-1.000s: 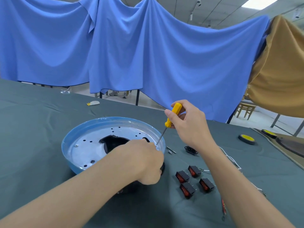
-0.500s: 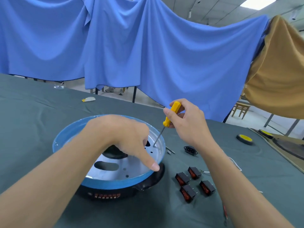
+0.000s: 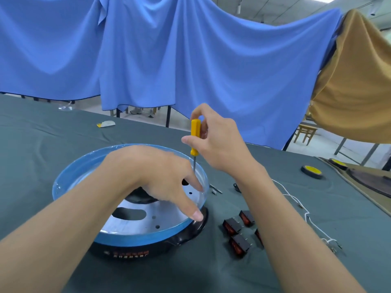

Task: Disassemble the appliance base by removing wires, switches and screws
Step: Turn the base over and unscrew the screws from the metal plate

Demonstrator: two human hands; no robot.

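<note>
Right hand [image 3: 220, 142] grips upright screwdriver [image 3: 195, 134]; left hand [image 3: 156, 172], fingers spread, apparently touches base [image 3: 135, 236] rim.

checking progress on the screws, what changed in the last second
The left hand moved from the near rim of the base to lie spread over its top. The base shifted, now showing its black labelled side. The right hand swung the screwdriver from slanted to upright. The switches stayed put.
</note>
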